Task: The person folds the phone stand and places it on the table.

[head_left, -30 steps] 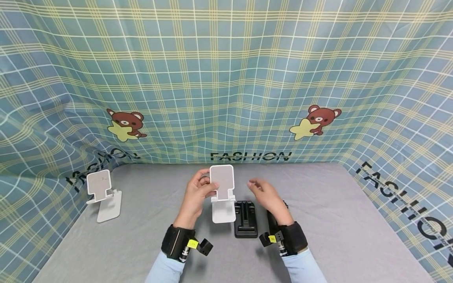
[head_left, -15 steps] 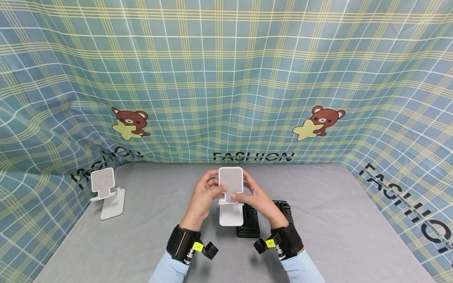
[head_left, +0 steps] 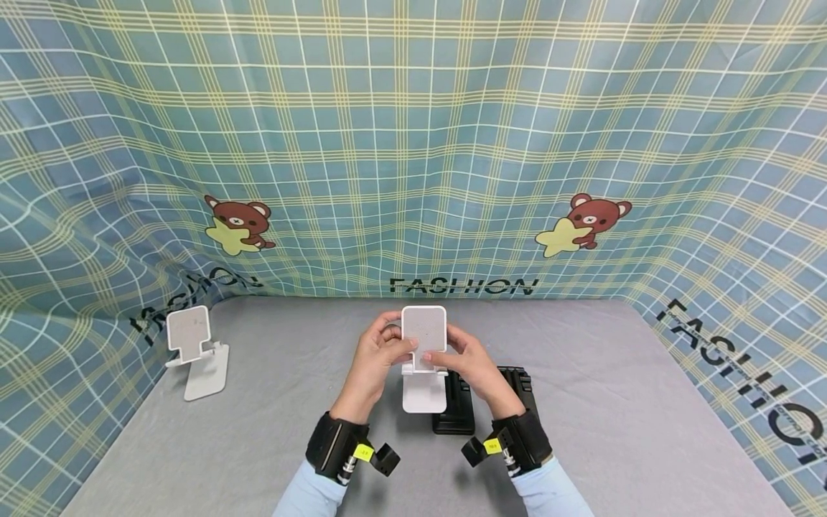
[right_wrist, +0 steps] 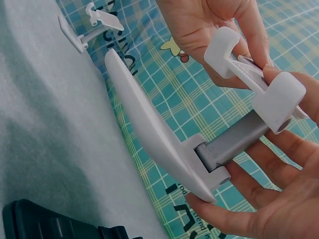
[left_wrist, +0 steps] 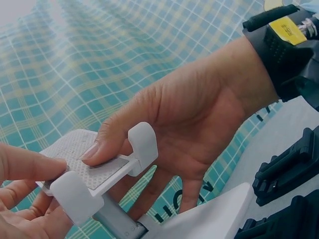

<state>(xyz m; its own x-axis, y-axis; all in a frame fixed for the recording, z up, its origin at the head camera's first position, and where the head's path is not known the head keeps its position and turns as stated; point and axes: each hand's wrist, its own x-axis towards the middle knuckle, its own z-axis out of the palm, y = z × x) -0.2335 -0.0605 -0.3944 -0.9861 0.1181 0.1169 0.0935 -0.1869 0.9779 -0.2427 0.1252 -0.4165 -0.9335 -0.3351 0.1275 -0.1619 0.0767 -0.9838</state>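
Note:
Both hands hold a white folding phone stand [head_left: 424, 327] in front of the person, its padded plate facing the head camera. My left hand [head_left: 377, 352] pinches the plate's left side, thumb on the front. From the other side my right hand [head_left: 472, 362] grips it too, thumb low on the pad near the lip hooks. In the right wrist view, the grey support arm [right_wrist: 234, 142] runs from the plate to the hinge of the tilted base [right_wrist: 149, 114]. Right fingers lie behind that arm, with one fingertip at the base's hinge end.
Two folded black phone stands [head_left: 455, 413] lie on the grey tabletop [head_left: 614, 402], partly hidden by the right arm and the held stand. A second white phone stand [head_left: 189, 334] stands unfolded at the far left. A plaid curtain [head_left: 413, 179] rises behind the table.
The right hand has come in from the right and taken hold of the stand. The left hand has moved slightly right with it. Over the last half second both hands are nearly still.

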